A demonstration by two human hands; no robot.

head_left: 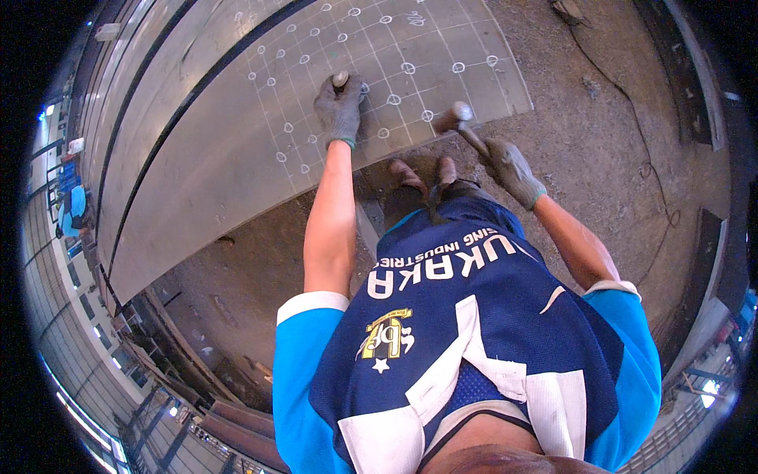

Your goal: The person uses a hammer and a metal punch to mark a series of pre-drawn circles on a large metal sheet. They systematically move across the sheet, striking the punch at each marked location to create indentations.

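A large grey metal sheet (213, 150) lies in front of me, with white chalk lines and small circles drawn in a grid on it. My left hand (339, 110), in a grey work glove, is closed around a short metal punch (340, 79) over the chalked grid. Only the punch's rounded pale top shows; its lower end is hidden by the glove. My right hand (513, 172), gloved too, grips the handle of a hammer (455, 118). The hammer's head is raised near the sheet's near edge, to the right of the punch and apart from it.
My shoes (426, 171) stand on the brown dirt floor (584, 150) just short of the sheet's edge. A dark cable (632, 103) runs along the floor at the right. More metal plates (142, 47) lie at the left, and a dark steel beam (695, 71) is at far right.
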